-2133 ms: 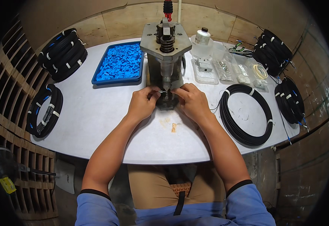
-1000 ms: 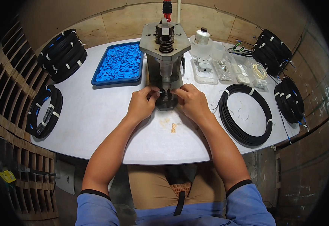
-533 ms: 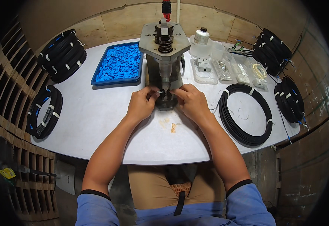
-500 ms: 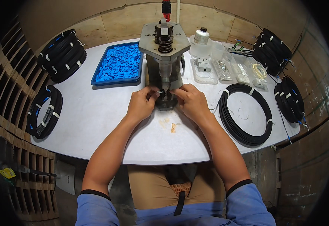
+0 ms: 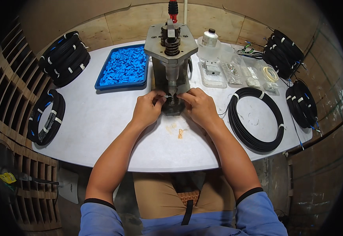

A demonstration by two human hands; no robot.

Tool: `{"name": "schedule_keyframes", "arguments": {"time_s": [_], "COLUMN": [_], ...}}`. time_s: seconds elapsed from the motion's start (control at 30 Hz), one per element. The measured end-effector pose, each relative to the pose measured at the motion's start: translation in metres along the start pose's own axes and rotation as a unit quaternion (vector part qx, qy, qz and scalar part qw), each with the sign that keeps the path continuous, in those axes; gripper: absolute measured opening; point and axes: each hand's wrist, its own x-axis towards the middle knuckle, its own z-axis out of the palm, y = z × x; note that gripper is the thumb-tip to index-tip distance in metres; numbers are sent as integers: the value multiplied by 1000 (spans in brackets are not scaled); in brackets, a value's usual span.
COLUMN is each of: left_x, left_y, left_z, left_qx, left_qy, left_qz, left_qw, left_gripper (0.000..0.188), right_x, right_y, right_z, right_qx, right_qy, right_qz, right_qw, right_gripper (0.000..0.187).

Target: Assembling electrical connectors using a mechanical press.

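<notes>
- Head view: the left hand (image 5: 146,109) and the right hand (image 5: 198,107) meet at the foot of a grey metal bench press (image 5: 171,67) standing mid-table.
- The left hand's thumb and forefinger are pinched together on a small thin piece (image 5: 167,95) at the press's lower opening; what the piece is cannot be told at this size.
- The right hand's fingers are curled in close against the base of the press from the other side; whether they grip anything cannot be told.
- The press has a flat top plate with a spring and a red-handled lever rising behind it.
- The white round table (image 5: 100,126) carries a blue tray (image 5: 100,84) full of small blue parts just left of the press.
- A large black cable coil (image 5: 256,120) lies flat to the right of the right hand, apart from it.
- Further bundled black coils (image 5: 63,57) sit at the far left edge, and more at the far right edge.
- Clear plastic boxes (image 5: 212,74) and a white bottle (image 5: 209,41) stand right of the press.
- A small tan scrap (image 5: 180,133) lies on the table between the forearms.
</notes>
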Motion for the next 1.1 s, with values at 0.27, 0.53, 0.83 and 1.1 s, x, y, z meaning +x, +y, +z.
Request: {"name": "schedule_keyframes", "arguments": {"time_s": [0.27, 0.53, 0.83, 1.1], "left_x": [0, 0, 0, -1], "left_y": [1, 1, 5, 5], "left_z": [0, -1, -1, -1], "left_qx": [-5, 1, 3, -1], "left_qy": [-1, -3, -4, -1], "left_qz": [-8, -9, -10, -9], "left_qw": [1000, 1000, 1000, 1000], "left_gripper": [19, 19, 19, 20], "right_x": [-1, 0, -1, -1], "right_y": [1, 1, 1, 0], "right_z": [1, 1, 0, 0], "right_qx": [-1, 0, -6, -4], "right_qy": [3, -9, -2, -4], "right_qz": [0, 8, 2, 5], "right_qw": [1000, 1000, 1000, 1000], "right_gripper": [38, 37, 34, 34]}}
